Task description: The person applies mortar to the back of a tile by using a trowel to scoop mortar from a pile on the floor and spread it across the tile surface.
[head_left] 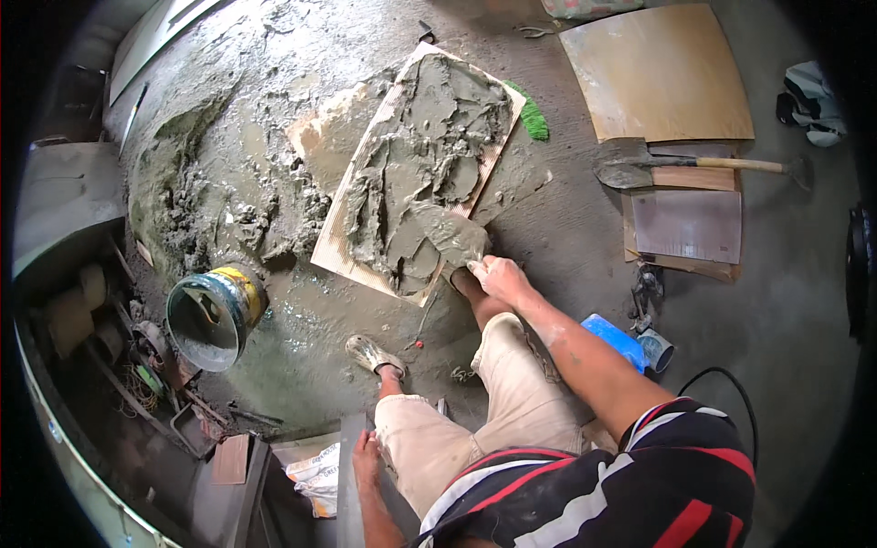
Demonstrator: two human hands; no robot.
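My right hand [501, 280] is closed on the handle of a trowel [446, 232], its blade coated with wet mortar. The blade lies low over the near right part of a large rectangular tile [343, 258] with a ribbed face. A thick, uneven layer of grey mortar [429, 128] covers most of that tile, leaving its ribbed edges bare. Down beside my left knee, my left hand [367, 458] has its fingers curled, with nothing seen in them. It is nearest to a grey plank [351, 479].
Wet mortar [247, 173] spreads over the floor at left, behind a bucket [208, 315]. At right, a shovel [713, 163] lies across stacked tiles [690, 226], near a large tan board [658, 73]. A green brush [530, 114] touches the mortared tile's far right edge. A blue object [617, 342] lies by my right forearm.
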